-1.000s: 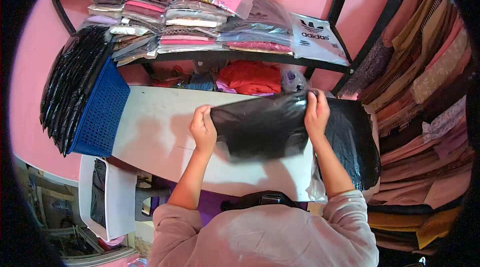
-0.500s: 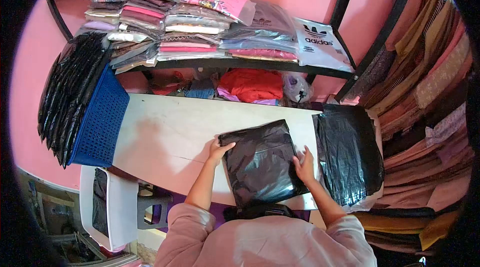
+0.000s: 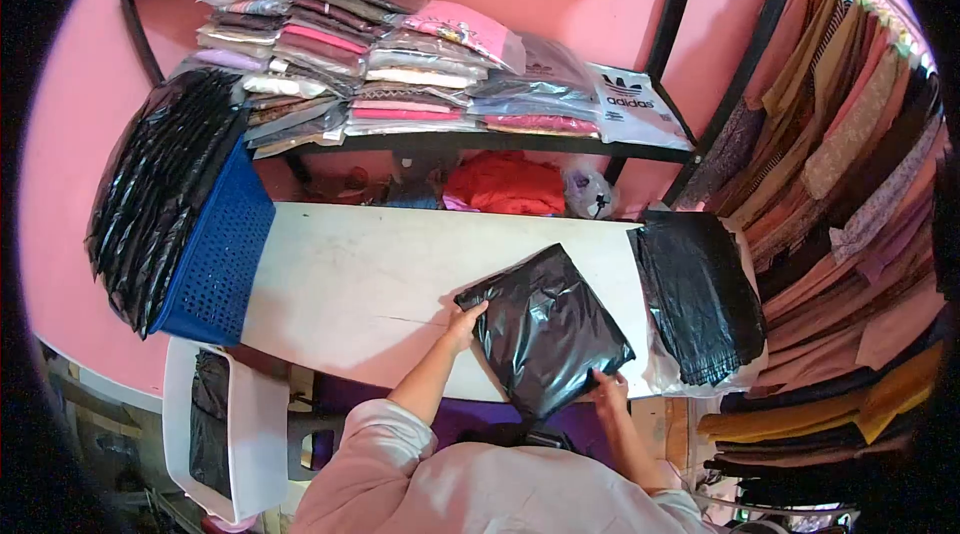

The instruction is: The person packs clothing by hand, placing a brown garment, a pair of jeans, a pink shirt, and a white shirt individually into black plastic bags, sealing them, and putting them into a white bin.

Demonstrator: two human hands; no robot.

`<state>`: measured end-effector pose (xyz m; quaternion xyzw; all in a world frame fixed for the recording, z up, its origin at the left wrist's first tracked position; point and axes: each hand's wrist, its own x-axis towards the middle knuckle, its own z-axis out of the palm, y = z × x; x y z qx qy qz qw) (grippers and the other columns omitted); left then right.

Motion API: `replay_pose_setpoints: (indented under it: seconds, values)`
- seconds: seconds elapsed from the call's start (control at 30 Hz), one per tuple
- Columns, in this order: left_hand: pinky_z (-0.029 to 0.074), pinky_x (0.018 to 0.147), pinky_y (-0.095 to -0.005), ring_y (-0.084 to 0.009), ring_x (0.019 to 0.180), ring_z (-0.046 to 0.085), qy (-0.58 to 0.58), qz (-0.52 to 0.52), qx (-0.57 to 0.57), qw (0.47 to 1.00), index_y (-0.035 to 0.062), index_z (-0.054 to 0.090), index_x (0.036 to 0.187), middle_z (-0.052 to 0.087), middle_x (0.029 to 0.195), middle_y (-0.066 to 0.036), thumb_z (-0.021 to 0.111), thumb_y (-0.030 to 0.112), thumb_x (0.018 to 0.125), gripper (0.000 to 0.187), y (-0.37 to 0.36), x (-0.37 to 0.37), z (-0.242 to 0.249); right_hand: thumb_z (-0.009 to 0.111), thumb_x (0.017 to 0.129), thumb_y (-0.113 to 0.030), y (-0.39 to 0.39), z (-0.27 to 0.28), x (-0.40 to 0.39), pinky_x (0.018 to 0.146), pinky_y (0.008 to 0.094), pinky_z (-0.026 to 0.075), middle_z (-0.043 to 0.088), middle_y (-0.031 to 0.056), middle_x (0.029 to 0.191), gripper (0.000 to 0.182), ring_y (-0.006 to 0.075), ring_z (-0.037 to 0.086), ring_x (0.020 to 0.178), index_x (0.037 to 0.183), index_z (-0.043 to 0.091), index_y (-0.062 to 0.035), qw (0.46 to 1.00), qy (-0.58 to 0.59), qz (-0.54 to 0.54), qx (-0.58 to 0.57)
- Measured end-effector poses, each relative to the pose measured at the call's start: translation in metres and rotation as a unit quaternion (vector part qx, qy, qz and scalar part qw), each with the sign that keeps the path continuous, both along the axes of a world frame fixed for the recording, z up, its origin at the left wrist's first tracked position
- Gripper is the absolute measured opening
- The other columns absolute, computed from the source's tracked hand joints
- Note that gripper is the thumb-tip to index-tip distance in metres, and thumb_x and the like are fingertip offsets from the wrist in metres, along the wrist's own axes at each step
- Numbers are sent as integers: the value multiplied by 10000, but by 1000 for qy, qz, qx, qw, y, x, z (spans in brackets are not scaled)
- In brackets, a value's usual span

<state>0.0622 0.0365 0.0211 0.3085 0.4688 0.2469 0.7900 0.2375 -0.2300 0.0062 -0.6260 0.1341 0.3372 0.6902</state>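
Note:
A flat, squarish black plastic bag (image 3: 550,329), shiny and creased, lies turned like a diamond at the front of the white table. My left hand (image 3: 466,322) grips its left side, thumb on top and the other fingers hidden underneath. At the bag's lower right corner, my right hand (image 3: 610,392) pinches the plastic between its fingers. What the bag contains, if anything, is hidden.
On the right of the white table (image 3: 340,264) lies a stack of black plastic bags (image 3: 700,299). A blue basket (image 3: 215,254) full of black packages stands left, above a white bin (image 3: 260,434). Bagged clothes (image 3: 420,64) fill the shelf; garments (image 3: 840,184) hang right.
The black bag has turned, its right side swinging down towards me. My right hand has moved from lying open along its right edge to pinching the lower right corner. The view has shifted slightly.

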Motion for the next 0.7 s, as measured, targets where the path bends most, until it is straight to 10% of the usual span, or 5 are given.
replay_pose_setpoints:
  seconds: [0.13,0.27,0.7]
  values:
    - [430,790,-340,-175,916,541,26,66,55,996,100,529,1017,591,968,-25,668,154,753,303,-13,-29,-61,694,658,7,6,-5,-37,540,323,486,570,136,927,355,232,584,683,973,529,16,992,80,32,91]
    - [418,792,-338,-176,931,530,15,73,43,996,90,543,987,586,985,-30,656,157,764,259,-37,-70,-43,637,725,-67,-8,-9,-74,870,411,403,555,125,1040,425,299,525,964,1113,476,1,957,212,88,175]
    - [398,694,-304,-111,826,504,-15,158,40,987,92,590,918,576,899,-6,676,227,743,237,-114,-180,-36,610,683,-6,-49,-35,-135,877,426,410,531,122,1072,512,291,508,1004,1162,433,-37,937,174,231,194]
